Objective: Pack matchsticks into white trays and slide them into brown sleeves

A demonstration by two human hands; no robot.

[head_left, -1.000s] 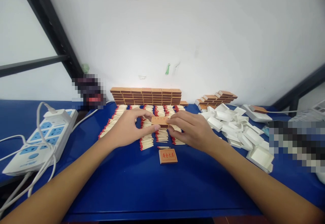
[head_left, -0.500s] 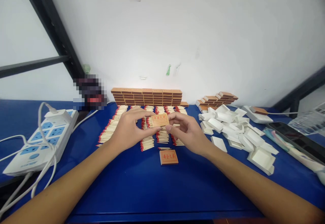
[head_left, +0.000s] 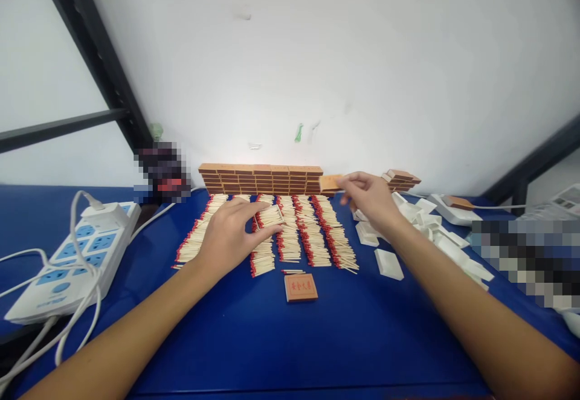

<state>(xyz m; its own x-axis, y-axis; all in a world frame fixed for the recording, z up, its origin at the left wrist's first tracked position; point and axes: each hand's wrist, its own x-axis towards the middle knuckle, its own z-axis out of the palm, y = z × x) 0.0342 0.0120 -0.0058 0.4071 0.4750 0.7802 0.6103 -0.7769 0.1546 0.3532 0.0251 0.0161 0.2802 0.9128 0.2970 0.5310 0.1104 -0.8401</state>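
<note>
– Entry one: what is the left hand (head_left: 233, 231) holding?

– Shallow white cardboard tray (head_left: 280, 212), packed with slim pale wooden matches (head_left: 269, 215). Thumb and fingers are curving part-open, gripping it above the match rows (head_left: 336, 231); its long axis is running roughly left to right.

– Right hand (head_left: 369, 200)?

– Flat orange cardboard matchbox sleeve (head_left: 330, 182). Fingertips are pinching its right end, the hand otherwise loosely curling. The sleeve is sitting rightward of the tray and farther back, well apart, its length also running crosswise; its inside is not showing.

– Surroundings?

– Brown-sided oblong matchboxes (head_left: 260, 180), stacking squarely along the back; orange red-lettered matchbox (head_left: 301, 288), lying flat on the smooth blue table (head_left: 226, 345); thin-walled white trays (head_left: 453, 248), heaping loosely at right.
</note>
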